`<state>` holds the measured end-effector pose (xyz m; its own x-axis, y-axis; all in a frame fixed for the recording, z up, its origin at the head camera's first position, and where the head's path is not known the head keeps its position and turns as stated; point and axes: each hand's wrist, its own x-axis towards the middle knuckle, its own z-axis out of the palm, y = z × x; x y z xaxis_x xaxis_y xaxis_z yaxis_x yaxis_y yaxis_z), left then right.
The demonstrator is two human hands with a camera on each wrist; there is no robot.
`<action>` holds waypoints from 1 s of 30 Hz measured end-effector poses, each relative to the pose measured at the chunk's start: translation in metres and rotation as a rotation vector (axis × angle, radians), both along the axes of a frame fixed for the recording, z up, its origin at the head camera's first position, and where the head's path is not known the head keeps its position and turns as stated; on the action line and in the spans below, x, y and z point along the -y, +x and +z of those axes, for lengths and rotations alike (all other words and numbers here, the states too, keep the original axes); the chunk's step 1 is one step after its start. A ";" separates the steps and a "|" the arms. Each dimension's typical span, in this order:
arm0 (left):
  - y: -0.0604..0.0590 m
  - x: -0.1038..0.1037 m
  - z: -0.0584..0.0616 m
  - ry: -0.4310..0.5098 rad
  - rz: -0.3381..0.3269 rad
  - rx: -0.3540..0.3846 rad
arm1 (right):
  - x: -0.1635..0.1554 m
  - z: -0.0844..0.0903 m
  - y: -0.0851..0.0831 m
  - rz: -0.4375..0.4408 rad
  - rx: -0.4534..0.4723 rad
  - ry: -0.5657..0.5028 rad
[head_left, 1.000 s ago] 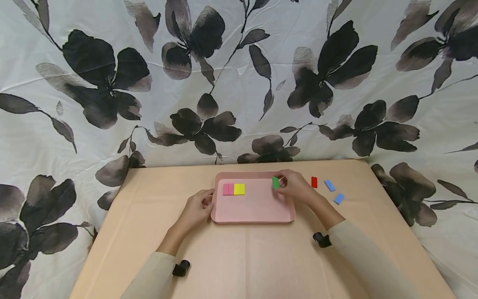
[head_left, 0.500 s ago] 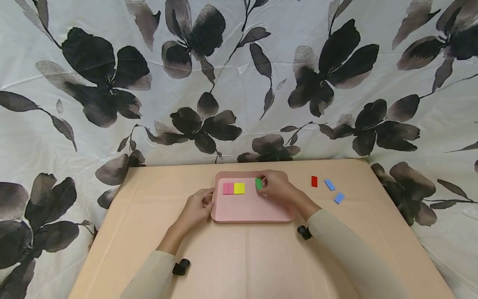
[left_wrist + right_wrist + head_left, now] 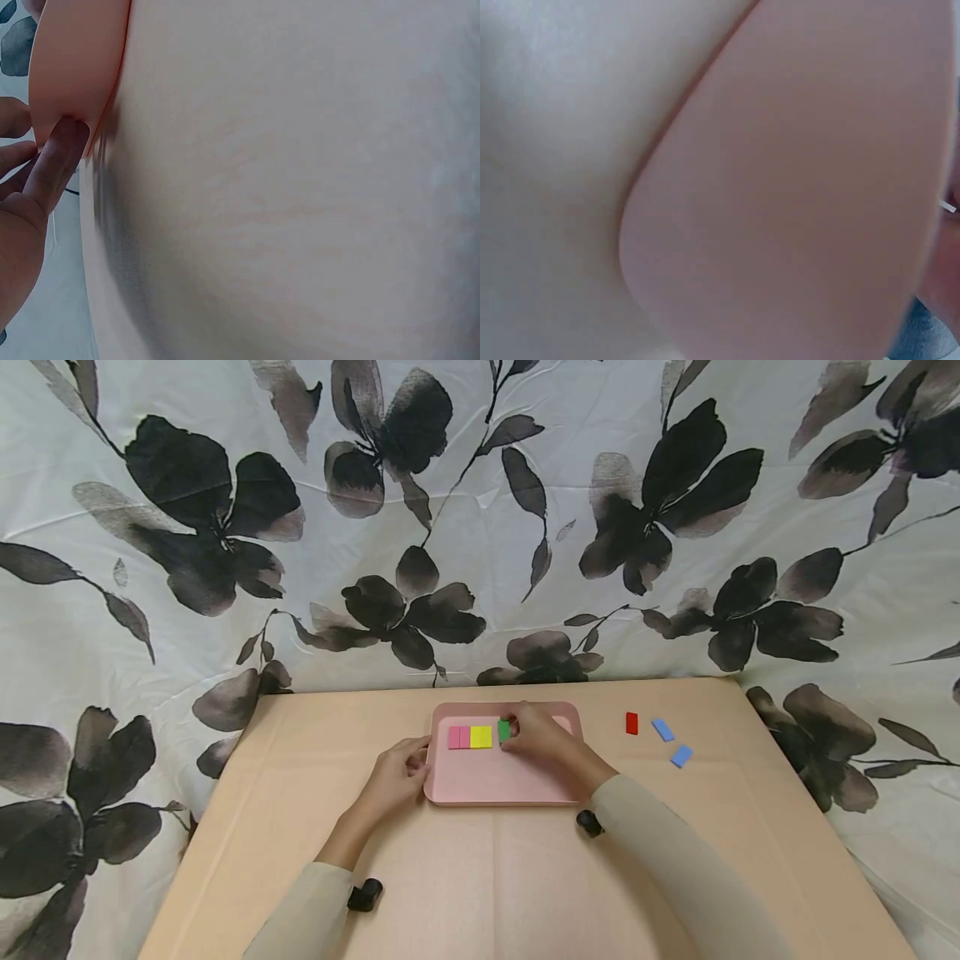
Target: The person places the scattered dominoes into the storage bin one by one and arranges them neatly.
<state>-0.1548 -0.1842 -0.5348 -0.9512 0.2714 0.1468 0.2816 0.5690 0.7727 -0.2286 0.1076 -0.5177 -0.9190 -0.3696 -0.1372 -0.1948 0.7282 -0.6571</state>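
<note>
A green block [image 3: 504,731] is pinched in the fingers of the right hand [image 3: 538,737] over the pink tray [image 3: 495,781], just beside the yellow block [image 3: 481,737] at the right end of a row; whether the two touch cannot be told. Two pink blocks [image 3: 459,738] are lined up to the left of the yellow one, all lying flat near the tray's far edge. The tray's left rim is held by the left hand [image 3: 395,779], its fingers curled against the edge, as is also seen from the left wrist, where a fingertip [image 3: 66,139] is pressed to the rim. On the bare counter [image 3: 480,893], well apart to the right, a red block [image 3: 632,724] and two blue blocks [image 3: 662,731] are lying.
</note>
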 end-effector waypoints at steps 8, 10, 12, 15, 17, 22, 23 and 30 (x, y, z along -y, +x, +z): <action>-0.001 -0.001 0.000 -0.005 0.010 0.004 | 0.008 -0.009 -0.001 0.021 -0.056 0.024; -0.001 -0.002 0.001 -0.005 0.010 -0.003 | 0.008 -0.010 -0.001 0.013 -0.059 0.029; -0.001 -0.002 0.001 -0.006 0.014 -0.008 | 0.009 -0.011 -0.001 0.008 -0.057 0.032; -0.001 -0.003 0.001 -0.006 0.019 -0.012 | 0.009 -0.011 -0.003 0.018 -0.062 0.034; -0.001 -0.002 0.000 -0.008 0.022 -0.010 | 0.009 -0.012 -0.004 0.030 -0.070 0.030; -0.001 -0.002 -0.001 -0.007 0.021 -0.015 | 0.010 -0.012 -0.005 0.055 -0.089 0.010; -0.001 -0.002 -0.001 -0.006 0.020 -0.014 | 0.010 -0.012 -0.004 0.054 -0.088 0.011; -0.002 -0.001 0.000 0.002 0.016 0.002 | 0.009 -0.014 -0.001 0.011 -0.052 0.013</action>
